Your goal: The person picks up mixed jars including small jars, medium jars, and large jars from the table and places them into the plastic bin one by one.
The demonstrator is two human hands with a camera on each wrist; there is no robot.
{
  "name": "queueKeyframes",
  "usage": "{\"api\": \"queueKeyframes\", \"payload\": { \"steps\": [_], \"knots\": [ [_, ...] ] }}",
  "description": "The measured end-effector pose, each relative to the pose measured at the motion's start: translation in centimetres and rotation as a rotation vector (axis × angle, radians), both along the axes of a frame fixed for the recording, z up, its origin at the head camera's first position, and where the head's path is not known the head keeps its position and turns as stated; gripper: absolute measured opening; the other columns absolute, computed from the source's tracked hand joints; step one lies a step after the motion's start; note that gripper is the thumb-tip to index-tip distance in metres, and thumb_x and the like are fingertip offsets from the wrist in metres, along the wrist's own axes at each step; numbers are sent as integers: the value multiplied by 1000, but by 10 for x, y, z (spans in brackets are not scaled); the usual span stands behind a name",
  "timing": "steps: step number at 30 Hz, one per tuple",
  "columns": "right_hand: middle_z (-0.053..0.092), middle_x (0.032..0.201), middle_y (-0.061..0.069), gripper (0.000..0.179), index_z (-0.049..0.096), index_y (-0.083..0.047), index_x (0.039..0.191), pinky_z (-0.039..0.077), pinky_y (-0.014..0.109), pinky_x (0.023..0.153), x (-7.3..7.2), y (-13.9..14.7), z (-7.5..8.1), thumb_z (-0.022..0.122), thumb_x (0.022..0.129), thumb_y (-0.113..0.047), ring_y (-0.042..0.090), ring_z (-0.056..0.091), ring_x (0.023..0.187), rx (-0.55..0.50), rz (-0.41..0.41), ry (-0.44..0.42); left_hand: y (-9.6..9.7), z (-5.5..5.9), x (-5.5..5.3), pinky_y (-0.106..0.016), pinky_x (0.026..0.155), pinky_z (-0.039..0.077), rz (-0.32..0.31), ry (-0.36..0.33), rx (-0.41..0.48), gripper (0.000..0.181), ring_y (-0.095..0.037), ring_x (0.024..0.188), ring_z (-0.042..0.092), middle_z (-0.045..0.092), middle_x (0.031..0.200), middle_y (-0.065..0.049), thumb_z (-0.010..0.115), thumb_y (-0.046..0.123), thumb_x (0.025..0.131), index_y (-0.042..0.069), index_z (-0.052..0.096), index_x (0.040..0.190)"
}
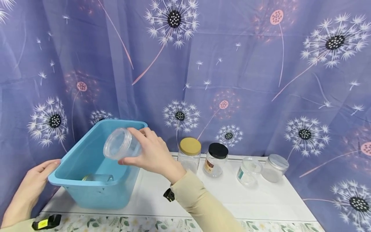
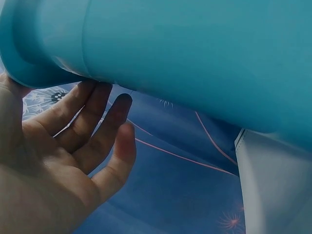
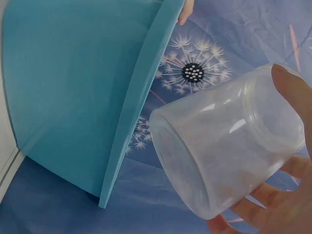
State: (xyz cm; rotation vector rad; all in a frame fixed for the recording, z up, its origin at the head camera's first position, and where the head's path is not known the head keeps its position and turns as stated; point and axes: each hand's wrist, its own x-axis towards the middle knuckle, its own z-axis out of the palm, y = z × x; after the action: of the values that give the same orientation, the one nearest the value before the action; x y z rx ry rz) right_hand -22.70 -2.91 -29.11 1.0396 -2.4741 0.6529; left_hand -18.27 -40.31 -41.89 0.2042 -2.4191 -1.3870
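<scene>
My right hand [image 1: 152, 153] grips a clear plastic jar [image 1: 118, 144], which is tilted over the blue tub [image 1: 98, 184]. In the right wrist view the thumb and fingers wrap round this see-through jar [image 3: 214, 141], near one end. At the tub's left side, my left hand [image 1: 34, 180] holds the rim. The left wrist view shows that hand's fingers [image 2: 83, 114] beneath the tub's lip, with the thumb at its edge. Inside the tub a clear jar [image 1: 99, 177] lies on its side, partly hidden by the front wall.
Right of the tub on the white table [image 1: 156, 196] stand a yellow-lidded jar [image 1: 190, 151], a black-lidded jar [image 1: 215, 159], a clear jar with a green label [image 1: 248, 172] and a silver-lidded jar [image 1: 274, 167]. A purple dandelion-print curtain [image 1: 246, 80] hangs behind.
</scene>
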Motion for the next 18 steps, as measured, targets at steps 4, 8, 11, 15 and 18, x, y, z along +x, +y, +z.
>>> {"api": "queueKeyframes", "payload": {
  "steps": [4,8,11,15,18],
  "knots": [
    [49,122,-5,93,36,-35,149,45,33,78,-6,-15,8,72,71,-71,12,50,103,54,-15,12,-2,-1,3,-15,77,38,5,22,11,35,15,89,40,47,93,38,49,37,103,15,59,129],
    [49,120,-5,92,36,-37,148,46,31,73,-12,-36,14,70,72,-73,11,49,100,117,-26,11,-4,-2,5,-30,95,35,17,19,26,30,15,91,38,46,95,40,49,37,103,26,57,129],
    [48,118,-7,90,34,-39,148,45,29,69,-16,-55,14,67,73,-75,10,48,96,178,-34,-15,-4,-1,6,-31,94,35,17,14,28,28,15,91,38,46,95,40,48,38,103,28,57,128],
    [47,117,-10,90,30,-43,149,43,29,71,-18,-79,9,62,74,-79,8,45,96,267,-70,-56,-3,0,5,-14,77,37,-2,41,36,18,15,90,41,50,93,37,49,35,103,34,59,118],
    [47,117,-10,90,29,-44,149,43,30,72,-19,-93,1,60,73,-81,7,45,97,314,-99,-87,-1,0,5,-12,72,35,-6,50,43,14,15,89,42,52,92,37,50,35,103,39,60,113]
  ]
}}
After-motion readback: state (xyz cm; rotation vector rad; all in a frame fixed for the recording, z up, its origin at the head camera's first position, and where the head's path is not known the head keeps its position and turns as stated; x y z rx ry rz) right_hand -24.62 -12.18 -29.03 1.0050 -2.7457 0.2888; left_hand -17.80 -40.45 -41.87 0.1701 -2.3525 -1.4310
